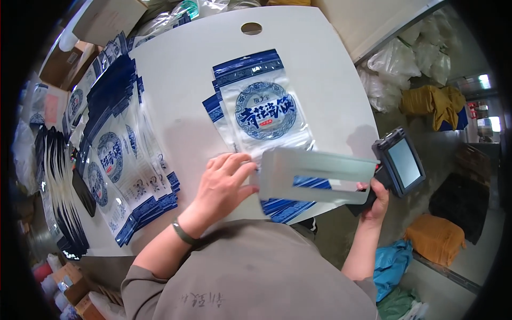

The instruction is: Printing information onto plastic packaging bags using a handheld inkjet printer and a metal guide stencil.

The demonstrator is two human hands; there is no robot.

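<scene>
My right hand (377,201) is closed around the grip of a black handheld printer (385,166) with a small lit screen. A pale, translucent guide plate (280,176) with a long slot extends left from the printer, over the lower part of a small stack of blue-and-white plastic packaging bags (266,109). Blue bag ends show through the slot and below the plate. Beside the plate's left end and the stack's edge is my left hand (224,178), its fingers bent and the thumb apart from them. Whether its fingertips touch a bag is hard to see.
A large fanned pile of similar bags (109,154) covers the left of the white table (181,80). A dark phone-like slab (84,193) leans by it. Cardboard boxes (66,64) stand at the back left. Clear plastic sacks (397,66) and an orange bundle (434,239) lie to the right.
</scene>
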